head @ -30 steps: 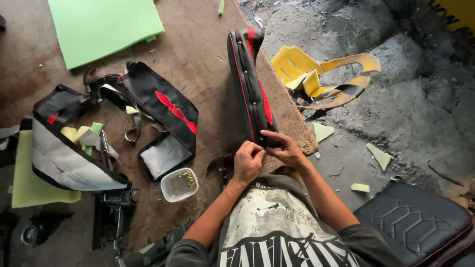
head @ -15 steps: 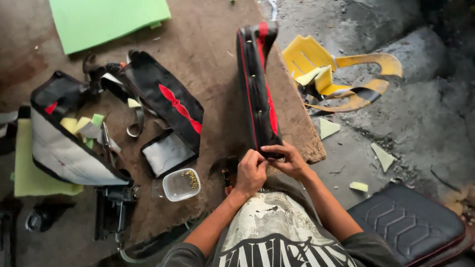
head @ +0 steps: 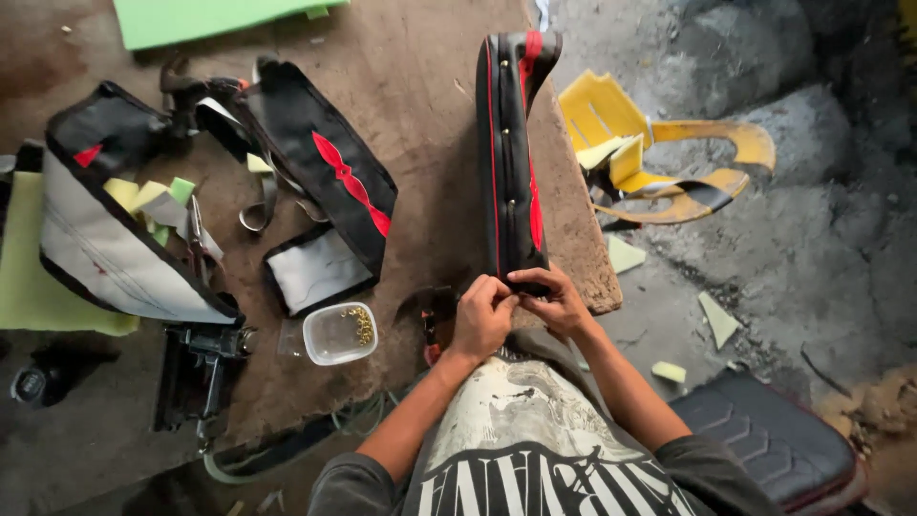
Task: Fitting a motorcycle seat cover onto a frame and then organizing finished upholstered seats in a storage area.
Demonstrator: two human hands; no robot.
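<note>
A long black seat cover with red trim (head: pixel 511 143) stands on edge along the right side of the brown worktable (head: pixel 420 86). Both hands meet at its near end. My left hand (head: pixel 480 315) pinches the cover's lower edge with closed fingers. My right hand (head: pixel 554 298) grips the same end from the right, thumb on top. What sits between the fingertips is too small to tell.
A clear tub of small brass pieces (head: pixel 340 332) lies left of my hands. A staple gun (head: pixel 196 368), other black, white and red covers (head: pixel 325 186), foam scraps and green foam sheets (head: pixel 215 17) lie farther left. Yellow foam offcuts (head: pixel 659 158) and a black quilted seat (head: pixel 774 435) are on the floor to the right.
The view has shifted slightly, so the table sits higher and larger in frame. Both hands stay at the near end of the upright cover, now pressed closer together.
</note>
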